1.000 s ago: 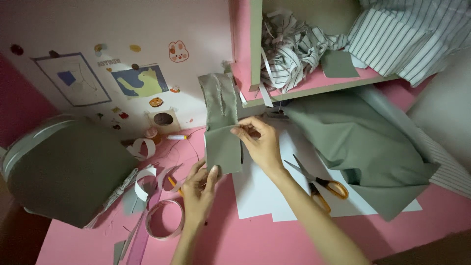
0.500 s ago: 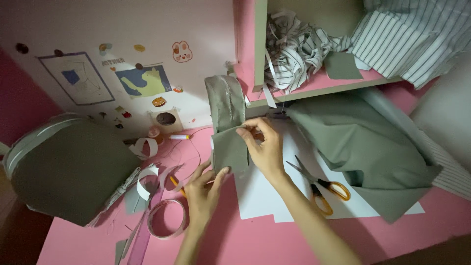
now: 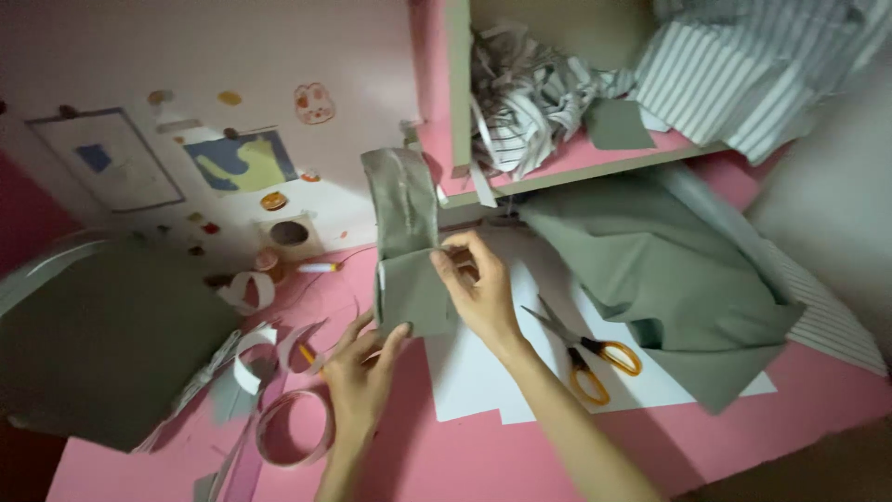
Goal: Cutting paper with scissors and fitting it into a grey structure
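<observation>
Fingers of the right hand [image 3: 478, 293] are now pinching the grey-green fabric strip [image 3: 407, 242] where it has been folded over, mid-counter by the back edge; the left hand [image 3: 362, 367] is pressing open beneath, so the fold is holding.

On a pink table [image 3: 465, 465], the left hand [image 3: 358, 376] touches the near edge of a folded grey-green fabric strip [image 3: 406, 242] while the right hand [image 3: 478, 288] pinches its right side. Orange-handled scissors [image 3: 585, 353] lie on white paper [image 3: 483, 381] to the right, a larger grey-green cloth [image 3: 660, 270] beyond them, a tape ring [image 3: 293, 428] near left
</observation>
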